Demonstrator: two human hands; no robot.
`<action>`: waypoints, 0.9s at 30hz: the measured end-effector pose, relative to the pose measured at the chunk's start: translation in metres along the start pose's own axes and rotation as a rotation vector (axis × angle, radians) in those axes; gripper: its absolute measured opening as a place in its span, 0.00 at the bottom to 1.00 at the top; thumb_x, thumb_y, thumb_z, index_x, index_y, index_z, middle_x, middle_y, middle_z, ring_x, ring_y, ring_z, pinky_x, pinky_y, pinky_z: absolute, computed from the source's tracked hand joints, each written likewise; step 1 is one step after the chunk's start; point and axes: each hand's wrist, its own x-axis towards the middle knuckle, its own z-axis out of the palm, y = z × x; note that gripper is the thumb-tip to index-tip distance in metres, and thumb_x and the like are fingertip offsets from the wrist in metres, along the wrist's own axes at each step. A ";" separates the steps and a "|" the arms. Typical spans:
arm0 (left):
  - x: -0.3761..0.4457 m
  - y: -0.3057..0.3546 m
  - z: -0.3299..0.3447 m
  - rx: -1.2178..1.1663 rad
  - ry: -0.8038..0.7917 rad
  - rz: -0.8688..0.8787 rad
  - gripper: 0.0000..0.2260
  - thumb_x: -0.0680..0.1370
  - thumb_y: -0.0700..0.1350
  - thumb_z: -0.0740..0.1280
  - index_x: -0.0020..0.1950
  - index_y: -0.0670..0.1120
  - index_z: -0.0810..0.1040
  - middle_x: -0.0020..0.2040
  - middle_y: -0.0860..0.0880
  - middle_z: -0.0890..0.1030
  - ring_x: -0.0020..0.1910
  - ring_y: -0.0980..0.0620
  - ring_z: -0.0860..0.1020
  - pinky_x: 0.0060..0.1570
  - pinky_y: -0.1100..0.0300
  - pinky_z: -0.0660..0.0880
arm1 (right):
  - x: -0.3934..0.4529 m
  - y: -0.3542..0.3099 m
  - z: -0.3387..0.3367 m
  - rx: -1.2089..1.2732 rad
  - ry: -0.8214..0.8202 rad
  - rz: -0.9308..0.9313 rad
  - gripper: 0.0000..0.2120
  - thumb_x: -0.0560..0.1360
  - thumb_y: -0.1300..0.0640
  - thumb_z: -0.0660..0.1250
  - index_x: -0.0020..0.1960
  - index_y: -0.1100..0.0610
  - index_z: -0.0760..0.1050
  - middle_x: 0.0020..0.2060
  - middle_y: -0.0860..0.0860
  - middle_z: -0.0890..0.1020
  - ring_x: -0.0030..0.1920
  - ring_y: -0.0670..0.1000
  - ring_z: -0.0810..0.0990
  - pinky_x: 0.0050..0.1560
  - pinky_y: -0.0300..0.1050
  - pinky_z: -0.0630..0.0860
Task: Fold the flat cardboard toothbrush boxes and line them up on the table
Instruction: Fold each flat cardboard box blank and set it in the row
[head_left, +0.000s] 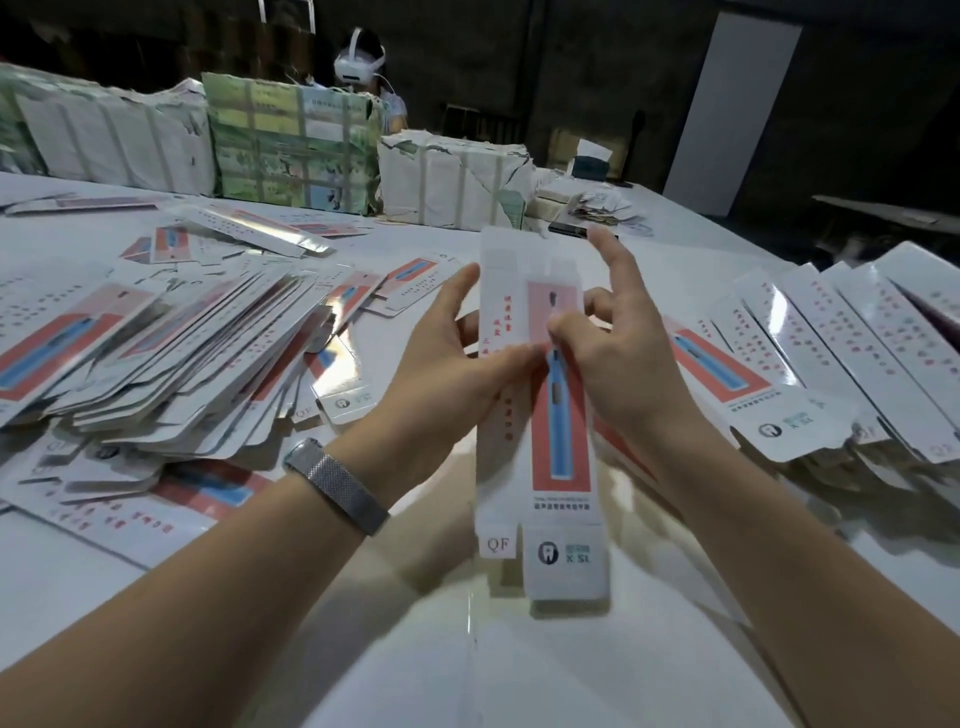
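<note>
1. Sprawling across the left of the white table (395, 649), a loose heap of flat boxes (171, 358) lies fanned out
2. The left hand (447, 358), a metal watch band (336, 486) on its wrist, pinches the held box (540, 415) at its left edge
3. That box hangs lengthwise above the table, between both hands
4. The right hand (618, 358) pinches its printed front, index finger raised
5. A row of boxes (831, 353) lies overlapped on the right
</note>
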 end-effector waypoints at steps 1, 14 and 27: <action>0.000 0.001 0.000 -0.003 -0.025 0.010 0.23 0.77 0.34 0.70 0.70 0.49 0.73 0.52 0.45 0.85 0.51 0.44 0.84 0.47 0.50 0.83 | 0.001 0.002 0.000 -0.094 0.000 -0.038 0.25 0.81 0.55 0.62 0.74 0.38 0.62 0.45 0.42 0.79 0.42 0.45 0.85 0.37 0.41 0.83; -0.011 0.003 0.004 -0.164 -0.246 -0.315 0.30 0.80 0.69 0.47 0.43 0.57 0.86 0.38 0.46 0.85 0.37 0.46 0.85 0.34 0.58 0.81 | 0.001 0.003 0.008 -0.201 0.090 0.009 0.12 0.77 0.42 0.68 0.58 0.44 0.81 0.52 0.46 0.70 0.56 0.50 0.78 0.46 0.53 0.83; -0.014 0.010 0.015 -0.182 -0.279 -0.302 0.28 0.83 0.64 0.43 0.54 0.52 0.79 0.36 0.44 0.80 0.31 0.50 0.81 0.35 0.58 0.81 | -0.005 -0.007 0.006 -0.064 0.069 0.026 0.07 0.75 0.49 0.73 0.51 0.50 0.84 0.47 0.51 0.81 0.41 0.47 0.82 0.27 0.48 0.80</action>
